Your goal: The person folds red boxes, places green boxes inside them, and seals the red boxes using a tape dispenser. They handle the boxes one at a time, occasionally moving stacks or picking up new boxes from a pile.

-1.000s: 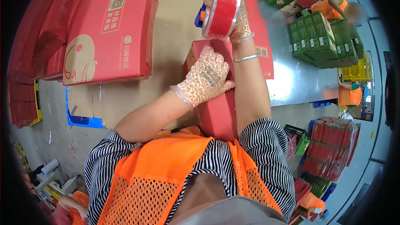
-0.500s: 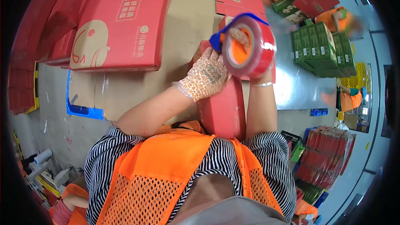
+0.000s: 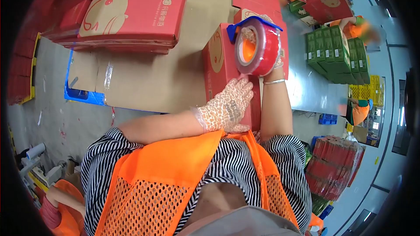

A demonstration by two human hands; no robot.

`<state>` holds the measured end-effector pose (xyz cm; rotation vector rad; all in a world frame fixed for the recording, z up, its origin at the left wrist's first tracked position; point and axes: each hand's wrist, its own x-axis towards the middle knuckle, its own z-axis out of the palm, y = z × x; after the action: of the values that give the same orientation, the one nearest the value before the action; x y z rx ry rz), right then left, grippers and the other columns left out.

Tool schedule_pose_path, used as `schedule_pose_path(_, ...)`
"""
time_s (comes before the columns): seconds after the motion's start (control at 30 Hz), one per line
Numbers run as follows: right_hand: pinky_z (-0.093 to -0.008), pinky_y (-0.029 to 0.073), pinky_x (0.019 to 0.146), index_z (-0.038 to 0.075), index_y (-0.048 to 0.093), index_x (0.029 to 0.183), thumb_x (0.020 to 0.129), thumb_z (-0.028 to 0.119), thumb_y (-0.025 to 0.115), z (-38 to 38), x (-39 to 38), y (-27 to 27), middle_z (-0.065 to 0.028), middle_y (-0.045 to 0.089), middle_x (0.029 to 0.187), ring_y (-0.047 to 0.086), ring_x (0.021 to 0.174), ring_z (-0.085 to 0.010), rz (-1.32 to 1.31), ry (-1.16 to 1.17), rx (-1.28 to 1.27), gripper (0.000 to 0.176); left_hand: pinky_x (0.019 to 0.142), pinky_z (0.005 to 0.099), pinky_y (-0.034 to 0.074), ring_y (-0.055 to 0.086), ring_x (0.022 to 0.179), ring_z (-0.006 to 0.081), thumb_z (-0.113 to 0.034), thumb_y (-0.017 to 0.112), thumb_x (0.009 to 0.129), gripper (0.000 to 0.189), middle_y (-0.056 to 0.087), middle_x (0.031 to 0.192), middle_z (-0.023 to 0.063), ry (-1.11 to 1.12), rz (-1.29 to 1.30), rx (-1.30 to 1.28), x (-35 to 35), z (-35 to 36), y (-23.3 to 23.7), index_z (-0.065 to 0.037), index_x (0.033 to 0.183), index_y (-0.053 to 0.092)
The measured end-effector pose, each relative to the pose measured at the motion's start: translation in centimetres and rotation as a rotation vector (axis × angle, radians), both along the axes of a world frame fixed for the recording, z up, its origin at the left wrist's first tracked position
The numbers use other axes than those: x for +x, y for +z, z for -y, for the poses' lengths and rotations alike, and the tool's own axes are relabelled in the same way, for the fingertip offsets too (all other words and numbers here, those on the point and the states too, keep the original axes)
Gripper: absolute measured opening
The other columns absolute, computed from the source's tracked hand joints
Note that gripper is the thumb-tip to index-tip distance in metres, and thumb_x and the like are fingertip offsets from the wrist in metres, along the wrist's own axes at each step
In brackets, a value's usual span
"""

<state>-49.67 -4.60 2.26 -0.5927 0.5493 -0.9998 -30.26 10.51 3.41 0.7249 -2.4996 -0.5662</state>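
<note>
Presently the red box [image 3: 218, 61] stands on edge at the bench [image 3: 153, 78] rim. Left hand [image 3: 227, 107] lies spread flat on it; right hand [image 3: 277, 62] is clenched through the tape roll [image 3: 258, 46]. Judged light, stiff cardboard; hold by edges.

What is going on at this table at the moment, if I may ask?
A person in an orange vest is handling a red carton on the table. The gloved right hand holds a roll of red tape in a blue dispenser at the carton's top, while the left hand presses flat on its near end. More flat red cartons lie stacked nearby.
</note>
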Motion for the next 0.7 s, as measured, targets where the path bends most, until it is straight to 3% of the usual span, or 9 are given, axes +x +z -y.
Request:
schedule_pose_path(0.1,-0.0453,0.046,0.104,-0.001,0.049,0.132,0.103,0.033,0.039,-3.3,0.8,2.1,-0.0201,0.057,0.130,0.057,0.120,-0.0305,0.034,0.069,-0.218,0.046,0.118,0.0542,0.016,0.031,0.138,0.0475,-0.066,0.059,0.079,0.100,0.036,0.145,0.0317,0.012,0.313,0.146,0.4,1.1,2.3,0.010,0.140,0.037)
schedule_pose_path(0.33,-0.0401,0.052,0.098,0.001,0.052,0.127,0.099,0.018,0.051,-8.3,0.4,1.6,-0.0149,0.060,0.125,0.060,0.115,-0.0259,-0.150,-0.153,-0.150,0.032,0.112,0.0544,0.029,0.040,0.133,0.0411,-0.051,0.063,0.083,0.078,0.042,0.142,0.0260,0.041,-0.007,-0.104,1.5,1.6,-0.4,0.006,0.134,0.047)
schedule_pose_path(0.37,-0.0398,0.051,0.099,0.001,0.051,0.129,0.100,0.017,0.050,-7.8,0.1,1.4,-0.0149,0.060,0.126,0.059,0.115,-0.0257,-0.120,-0.181,-0.090,0.034,0.096,0.0474,0.047,0.060,0.111,0.0313,-0.039,0.064,0.084,0.048,0.063,0.116,0.0186,-0.078,-0.123,-0.221,2.7,2.5,-0.1,0.002,0.110,0.064)
schedule_pose_path(0.43,-0.0398,0.050,0.099,0.001,0.050,0.131,0.100,0.018,0.049,-7.6,0.2,3.3,-0.0148,0.060,0.126,0.059,0.115,-0.0259,0.043,-0.099,-0.098,0.035,0.078,0.0396,0.053,0.067,0.080,0.0270,-0.028,0.063,0.083,0.025,0.069,0.081,0.0112,-0.141,0.148,0.209,5.5,5.1,1.9,-0.004,0.085,0.067)
schedule_pose_path(0.47,-0.0399,0.050,0.100,0.002,0.048,0.133,0.101,0.019,0.048,-7.8,0.2,3.5,-0.0147,0.060,0.126,0.059,0.116,-0.0260,0.206,-0.018,-0.102,0.037,0.068,0.0352,0.053,0.062,0.062,0.0279,-0.023,0.059,0.085,0.019,0.059,0.057,0.0094,0.121,-0.386,0.420,5.1,6.8,2.6,-0.007,0.077,0.067)
schedule_pose_path(0.5,-0.0407,0.049,0.101,0.001,0.049,0.132,0.101,0.020,0.046,-7.9,-0.6,2.8,-0.0152,0.059,0.127,0.058,0.117,-0.0265,-0.130,-0.064,-0.241,0.036,0.070,0.0384,0.053,0.063,0.072,0.0302,-0.024,0.057,0.089,0.021,0.065,0.074,0.0124,0.162,-0.343,0.738,5.1,10.2,3.9,-0.006,0.090,0.068)
schedule_pose_path(0.57,-0.0411,0.049,0.102,0.002,0.049,0.132,0.101,0.021,0.046,-7.1,-2.1,1.5,-0.0158,0.058,0.129,0.057,0.119,-0.0266,-0.615,-0.127,-0.458,0.036,0.088,0.0449,0.051,0.060,0.107,0.0318,-0.025,0.053,0.093,0.033,0.059,0.129,0.0121,0.325,-0.061,-0.053,1.6,16.6,2.8,-0.009,0.121,0.059)
schedule_pose_path(0.6,-0.0409,0.049,0.102,0.002,0.048,0.132,0.101,0.021,0.047,-6.9,-2.5,1.2,-0.0159,0.058,0.129,0.057,0.119,-0.0262,-0.759,-0.148,-0.545,0.037,0.093,0.0432,0.048,0.058,0.112,0.0312,-0.024,0.053,0.093,0.033,0.054,0.134,0.0113,0.282,0.075,-0.149,-1.0,18.2,0.4,-0.010,0.122,0.059)
schedule_pose_path(0.7,-0.0407,0.049,0.102,0.003,0.047,0.135,0.101,0.022,0.047,-8.5,-3.6,2.4,-0.0152,0.057,0.131,0.057,0.120,-0.0260,-0.486,-0.165,-0.324,0.040,0.101,0.0396,0.045,0.052,0.123,0.0296,-0.024,0.053,0.093,0.035,0.045,0.145,0.0100,0.113,0.332,-0.427,-4.5,21.2,-2.7,-0.013,0.126,0.058)
